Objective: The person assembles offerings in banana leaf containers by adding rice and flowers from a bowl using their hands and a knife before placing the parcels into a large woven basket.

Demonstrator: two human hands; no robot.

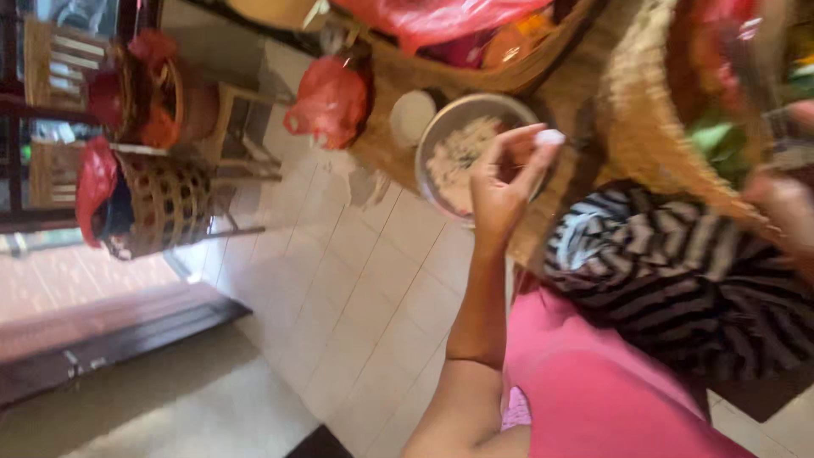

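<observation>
1. Our left hand point(500, 182) sits centre frame, fingers curled narrow, pinching a small white round piece point(550, 136) at the fingertips. The piece hangs right over the far rim of the round metal bowl point(471, 153), which holds pale chopped bits.
2. Our right hand point(784, 212) is at the right edge, blurred; we can't tell whether it grips anything.
3. Risk 1: the pinch is light, fingertips only. If it slips, the piece may miss the bowl, since it's over the rim, not the middle, & land on the woven mat point(585, 85) or the pale tiled floor point(373, 280) below.
4. Risk 2: the bowl sits near the mat's edge, lower centre. A knock from our wrist could tip it toward the floor, contents w/ it.
5. Risk 3: the black-and-white striped cloth point(678, 271) lies just beside the bowl, lower right; a snag could drag it.
6. Red plastic bag point(331, 102), upper centre-left, and the brown wicker baskets point(161, 199) at left stand well apart; no bother there.
</observation>
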